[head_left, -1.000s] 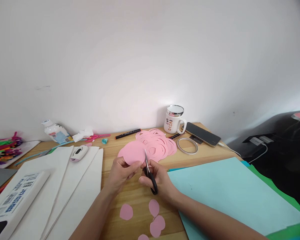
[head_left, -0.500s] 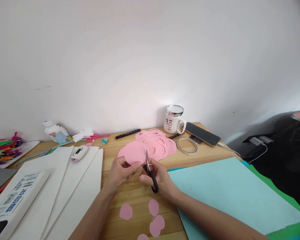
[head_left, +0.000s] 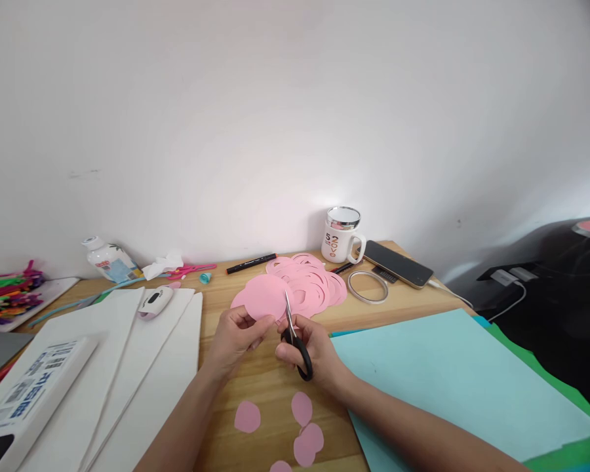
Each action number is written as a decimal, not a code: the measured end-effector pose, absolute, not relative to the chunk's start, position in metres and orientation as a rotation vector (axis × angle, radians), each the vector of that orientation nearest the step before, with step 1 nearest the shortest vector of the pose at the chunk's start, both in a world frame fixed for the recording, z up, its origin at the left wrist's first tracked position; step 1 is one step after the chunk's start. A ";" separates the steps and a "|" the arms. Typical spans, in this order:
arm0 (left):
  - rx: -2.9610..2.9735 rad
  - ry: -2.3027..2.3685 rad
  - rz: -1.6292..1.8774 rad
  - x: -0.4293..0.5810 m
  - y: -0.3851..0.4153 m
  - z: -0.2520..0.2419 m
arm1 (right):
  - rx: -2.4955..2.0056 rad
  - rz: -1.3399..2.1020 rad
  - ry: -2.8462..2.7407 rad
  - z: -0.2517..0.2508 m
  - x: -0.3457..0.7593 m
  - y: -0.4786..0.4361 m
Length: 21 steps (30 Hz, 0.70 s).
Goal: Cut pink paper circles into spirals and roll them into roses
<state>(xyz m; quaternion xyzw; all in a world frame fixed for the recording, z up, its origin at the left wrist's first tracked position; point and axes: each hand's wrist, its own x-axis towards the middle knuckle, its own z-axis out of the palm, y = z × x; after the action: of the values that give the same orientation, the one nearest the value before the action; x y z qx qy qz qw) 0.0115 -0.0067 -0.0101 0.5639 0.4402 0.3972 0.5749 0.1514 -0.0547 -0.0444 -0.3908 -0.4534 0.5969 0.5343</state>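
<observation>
Between thumb and fingers, my left hand (head_left: 240,337) pinches a pink paper disc (head_left: 263,298) by its lower edge. My right hand (head_left: 311,346) grips black-handled scissors (head_left: 301,351), whose blades point up and lie at the disc's right edge. Behind the disc is a heap of pink paper rings and offcuts (head_left: 319,285). On the wood nearer me lie several small pink paper petals, among them a petal (head_left: 248,417) on the left and a petal (head_left: 301,408) on the right. My left fingertips are partly hidden behind the paper.
White sheets (head_left: 172,354) with a white box (head_left: 34,387) flank the left side; light blue paper (head_left: 452,373) covers the right. Behind stand a mug (head_left: 341,239), a tape roll (head_left: 368,287), a phone (head_left: 398,263), a black marker (head_left: 252,263) and a white bottle (head_left: 111,259).
The scissors have shifted very slightly left and their handle has tilted a little against the pink disc's edge. Both hands otherwise keep nearly the same place.
</observation>
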 end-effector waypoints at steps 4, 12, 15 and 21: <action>1.257 0.982 0.935 0.013 -0.008 -0.005 | -0.947 1.432 -1.068 -0.043 0.151 -0.055; 1.262 1.006 0.900 0.013 -0.008 -0.012 | -0.870 1.457 -1.082 -0.049 0.149 -0.056; 1.292 0.999 0.890 0.012 -0.008 -0.014 | -0.833 1.415 -1.122 -0.050 0.151 -0.054; 1.324 1.000 0.889 0.011 -0.008 -0.013 | -0.811 1.397 -1.118 -0.051 0.153 -0.052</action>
<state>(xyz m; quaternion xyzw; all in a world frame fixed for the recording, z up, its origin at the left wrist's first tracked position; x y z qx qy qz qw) 0.0105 -0.0079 -0.0135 0.5683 0.4294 0.3816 0.5891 0.1533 -0.0524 -0.0505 -0.3433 -0.4735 0.5914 0.5551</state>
